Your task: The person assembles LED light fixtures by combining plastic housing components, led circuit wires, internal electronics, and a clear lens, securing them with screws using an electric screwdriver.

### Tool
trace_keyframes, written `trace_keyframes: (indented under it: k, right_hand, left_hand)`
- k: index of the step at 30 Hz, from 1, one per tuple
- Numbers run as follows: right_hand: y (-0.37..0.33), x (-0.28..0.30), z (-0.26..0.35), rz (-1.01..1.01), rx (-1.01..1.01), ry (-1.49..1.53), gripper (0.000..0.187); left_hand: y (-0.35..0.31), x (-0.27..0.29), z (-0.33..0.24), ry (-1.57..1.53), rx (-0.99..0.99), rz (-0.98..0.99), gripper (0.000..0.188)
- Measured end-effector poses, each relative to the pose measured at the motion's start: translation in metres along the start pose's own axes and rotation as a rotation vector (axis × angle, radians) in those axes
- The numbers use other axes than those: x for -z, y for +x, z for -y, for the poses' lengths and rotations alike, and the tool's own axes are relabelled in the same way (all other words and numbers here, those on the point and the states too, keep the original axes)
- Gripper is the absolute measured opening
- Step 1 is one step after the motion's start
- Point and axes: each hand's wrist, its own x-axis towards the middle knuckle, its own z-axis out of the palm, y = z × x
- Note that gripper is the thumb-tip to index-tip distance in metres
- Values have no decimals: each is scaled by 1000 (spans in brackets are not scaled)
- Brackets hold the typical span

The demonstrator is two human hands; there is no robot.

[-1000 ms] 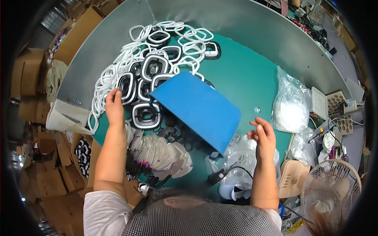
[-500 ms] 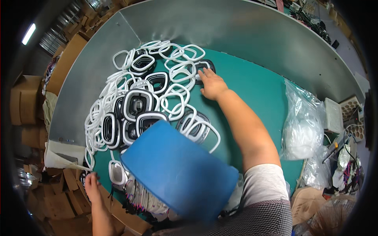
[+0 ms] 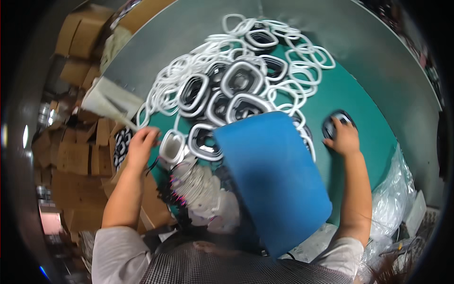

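My right hand grips a rounded black plastic frame over the green tabletop, right of the pile. My left hand hovers at the pile's left edge, fingers curled and pressed together; whether anything is in them is hidden. Close to it lies a pale rounded cup-like part. The pile holds many white rounded rings tangled with black frames that carry white rims. A large blue panel covers the near side of the pile and hides what lies under it.
A grey metal wall curves round the green table. A clear plastic bag stands at the right. Bundled pale pieces with coloured wire ends lie near my body. Cardboard boxes fill the left side.
My right hand has drawn a black frame away from the pile toward the right. My left hand has risen to the pile's left edge. The whole view has turned.
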Motion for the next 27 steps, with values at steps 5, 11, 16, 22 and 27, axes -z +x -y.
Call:
trace_keyframes:
  k: [5, 11, 16, 22, 27]
  right_hand:
    - [-68, 23, 9, 154, -99, 36, 78]
    - [-147, 59, 1, -470, -304, 1232, 65]
    - [-206, 112, 27, -674, -54, 1627, 63]
    - [-269, 126, 56, -907, -75, 1794, 61]
    - [-309, 141, 88, -1123, 93, 2048, 58]
  left_hand:
    - [17, 1, -1, 33, 63, 108, 24]
    - [33, -1, 42, 854, -121, 274, 35]
    - [39, -41, 56, 1163, -42, 419, 50]
    - [20, -31, 103, 1322, 177, 567, 49]
    - [0, -8, 82, 975, 38, 67, 34]
